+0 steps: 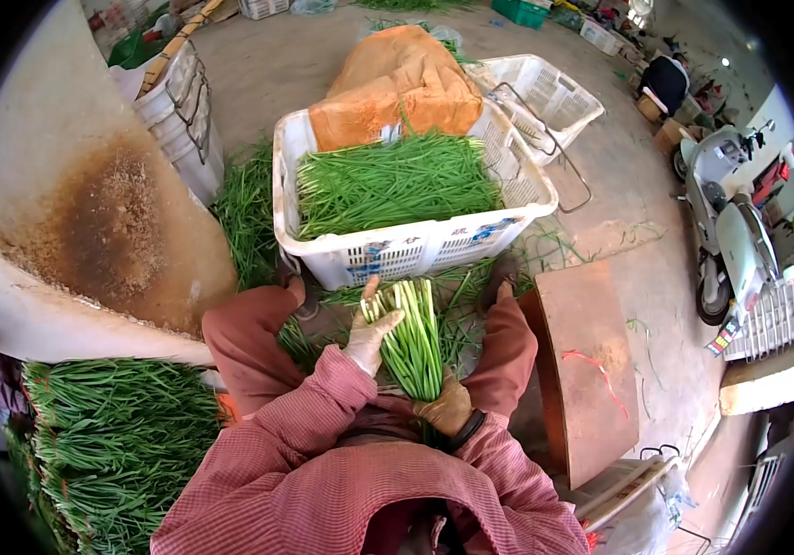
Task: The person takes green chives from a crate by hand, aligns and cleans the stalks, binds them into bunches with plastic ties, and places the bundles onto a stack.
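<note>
A bunch of green chives [413, 347] stands between my knees, its pale cut ends pointing away from me. My left hand [371, 340], in a light glove, grips the bunch's upper left side near the pale ends, thumb across the stems and one finger pointing up. Lower down, my right hand [448, 409], in a brownish glove, is wrapped round the leafy part; a dark band circles that wrist. Just beyond the bunch is a white plastic crate [323, 248] with loose chives [402, 185] lying in it. Orange cloth [402, 83] drapes over the crate's far side.
Stacked chive bundles [119, 444] lie at my left, below a stained pale wall [110, 213]. A brown board [591, 361] leans by my right knee. Another white crate [554, 92] stands behind. Farther right are a scooter [730, 222] and a person [665, 83] in dark clothing.
</note>
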The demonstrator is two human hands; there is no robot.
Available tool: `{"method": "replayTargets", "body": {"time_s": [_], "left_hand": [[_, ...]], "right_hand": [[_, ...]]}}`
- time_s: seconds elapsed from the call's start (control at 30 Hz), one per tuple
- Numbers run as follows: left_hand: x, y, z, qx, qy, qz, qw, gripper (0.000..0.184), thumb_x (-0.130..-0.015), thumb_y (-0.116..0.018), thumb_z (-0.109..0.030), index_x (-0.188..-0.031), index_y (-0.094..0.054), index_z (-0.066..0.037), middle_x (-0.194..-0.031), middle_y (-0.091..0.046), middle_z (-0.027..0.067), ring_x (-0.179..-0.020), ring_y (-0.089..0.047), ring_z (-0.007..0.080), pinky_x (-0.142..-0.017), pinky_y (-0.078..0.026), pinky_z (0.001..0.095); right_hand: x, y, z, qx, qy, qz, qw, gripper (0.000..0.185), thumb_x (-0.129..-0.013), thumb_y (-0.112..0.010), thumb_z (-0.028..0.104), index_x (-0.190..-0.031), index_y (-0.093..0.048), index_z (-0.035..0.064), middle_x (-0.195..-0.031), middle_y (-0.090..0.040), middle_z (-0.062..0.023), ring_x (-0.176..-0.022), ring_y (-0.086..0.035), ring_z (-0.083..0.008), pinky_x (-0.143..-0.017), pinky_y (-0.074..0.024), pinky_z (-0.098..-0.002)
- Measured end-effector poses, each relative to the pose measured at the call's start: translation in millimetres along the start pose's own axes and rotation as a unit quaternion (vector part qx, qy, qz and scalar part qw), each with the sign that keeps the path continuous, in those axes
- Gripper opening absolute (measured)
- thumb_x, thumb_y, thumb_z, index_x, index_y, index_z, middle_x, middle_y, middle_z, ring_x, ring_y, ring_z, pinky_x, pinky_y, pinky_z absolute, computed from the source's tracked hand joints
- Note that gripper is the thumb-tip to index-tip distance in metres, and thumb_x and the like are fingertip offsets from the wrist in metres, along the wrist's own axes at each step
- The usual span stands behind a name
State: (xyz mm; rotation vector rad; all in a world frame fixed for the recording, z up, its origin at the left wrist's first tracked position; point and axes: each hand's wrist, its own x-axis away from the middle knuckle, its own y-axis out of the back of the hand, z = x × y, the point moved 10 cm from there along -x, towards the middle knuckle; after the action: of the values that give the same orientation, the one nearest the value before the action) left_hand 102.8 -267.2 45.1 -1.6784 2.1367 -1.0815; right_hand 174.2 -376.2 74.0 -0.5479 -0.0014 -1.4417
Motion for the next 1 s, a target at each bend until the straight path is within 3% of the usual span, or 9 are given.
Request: {"method": "replayTargets", "body": {"time_s": [0.13,0.2,0.3,0.4,0.47,0.53,0.67,0.9,1.0], "left_hand": [[9.2,-1.4,-17.2,-0.081,-0.12,0.043,0.989,0.072,-0.066,-0.054,0.016,-0.127,-0.03,-0.013,-0.116,-0.045,0.0029,-0.098,-0.048,0.015,-0.085,-0.04,0.0259],[5.0,12.2,-22.4,-0.148,-0.176,-0.019,0.973,0.052,-0.072,-0.043,0.019,-0.118,-0.042,-0.005,-0.111,-0.049,0.0051,-0.095,-0.05,0.0128,-0.08,-0.042,0.0225],[-3.0,23.8,-25.9,-0.121,-0.219,-0.054,0.967,0.035,-0.079,-0.041,0.011,-0.11,-0.048,-0.003,-0.099,-0.056,0.0058,-0.076,-0.055,0.0128,-0.069,-0.046,0.0215],[-12.0,43.8,-37.6,-0.069,-0.062,-0.182,0.979,0.023,-0.087,-0.043,-0.02,-0.098,-0.052,-0.002,-0.075,-0.058,0.0046,-0.041,-0.044,0.0125,-0.042,-0.041,0.0218],[-40.9,45.5,-39.1,0.152,-0.003,0.085,0.985,0.03,-0.087,-0.042,-0.027,-0.098,-0.052,-0.001,-0.074,-0.057,0.0049,-0.049,-0.048,0.012,-0.047,-0.041,0.0208],[-29.2,56.2,-64.6,-0.054,-0.058,-0.1,0.992,0.037,-0.088,-0.04,-0.032,-0.106,-0.048,-0.001,-0.082,-0.057,0.0057,-0.066,-0.051,0.0117,-0.054,-0.04,0.0191],[8.7,-14.6,-55.4,-0.466,-0.232,0.068,0.851,0.062,-0.07,-0.062,-0.003,-0.124,-0.032,-0.008,-0.122,-0.038,0.0091,-0.104,-0.044,0.0156,-0.093,-0.032,0.0286],[-33.3,62.1,-16.1,-0.051,0.02,-0.185,0.981,0.015,-0.078,-0.054,-0.009,-0.089,-0.055,0.001,-0.081,-0.059,0.0067,-0.065,-0.053,0.0141,-0.056,-0.042,0.0208],[-39.4,78.3,-97.1,0.027,-0.133,-0.176,0.975,0.029,-0.078,-0.057,-0.03,-0.095,-0.05,-0.007,-0.083,-0.059,0.0068,-0.059,-0.053,0.0146,-0.054,-0.042,0.0209]], "right_hand": [[-8.8,13.1,-17.4,-0.303,-0.005,-0.008,0.953,0.059,-0.062,-0.059,-0.01,-0.114,-0.034,0.0038,-0.103,-0.054,-0.0081,-0.091,-0.054,-0.0177,-0.077,-0.0453,-0.0283],[-13.1,16.1,-45.3,-0.466,-0.093,-0.05,0.879,0.056,-0.066,-0.059,-0.009,-0.115,-0.034,0.0042,-0.106,-0.053,-0.0088,-0.093,-0.054,-0.0183,-0.079,-0.0447,-0.0295],[-15.8,28.6,-48.1,-0.147,-0.005,-0.035,0.989,0.038,-0.078,-0.047,0.002,-0.115,-0.037,0.006,-0.111,-0.05,-0.0099,-0.099,-0.05,-0.0225,-0.085,-0.0404,-0.0392],[-13.2,11.0,-32.6,-0.294,-0.005,0.013,0.956,0.029,-0.087,-0.035,0.021,-0.111,-0.044,0.0062,-0.114,-0.049,-0.0115,-0.104,-0.047,-0.0269,-0.089,-0.0365,-0.0475],[-15.1,14.3,-50.9,-0.34,-0.061,-0.007,0.939,0.03,-0.088,-0.033,0.022,-0.11,-0.046,0.0074,-0.114,-0.048,-0.0136,-0.106,-0.045,-0.0279,-0.089,-0.0362,-0.0475],[-14.6,14.7,-53.2,-0.38,-0.087,-0.01,0.921,0.029,-0.088,-0.032,0.021,-0.111,-0.045,0.0082,-0.115,-0.047,-0.0145,-0.108,-0.044,-0.028,-0.09,-0.0361,-0.0473],[-14.3,6.1,-44.2,-0.436,-0.098,0.049,0.893,0.03,-0.087,-0.031,0.014,-0.114,-0.04,0.0076,-0.118,-0.045,-0.0142,-0.108,-0.043,-0.0275,-0.092,-0.0343,-0.0465],[-5.4,4.6,-11.3,-0.011,0.042,0.021,0.999,0.03,-0.086,-0.034,0.016,-0.115,-0.039,0.0054,-0.115,-0.047,-0.0138,-0.104,-0.047,-0.0268,-0.091,-0.0364,-0.0437],[-10.2,33.0,-29.1,-0.012,0.039,-0.01,0.999,0.028,-0.084,-0.04,0.011,-0.111,-0.041,0.0039,-0.112,-0.048,-0.012,-0.101,-0.049,-0.0248,-0.087,-0.0411,-0.0397]]}}
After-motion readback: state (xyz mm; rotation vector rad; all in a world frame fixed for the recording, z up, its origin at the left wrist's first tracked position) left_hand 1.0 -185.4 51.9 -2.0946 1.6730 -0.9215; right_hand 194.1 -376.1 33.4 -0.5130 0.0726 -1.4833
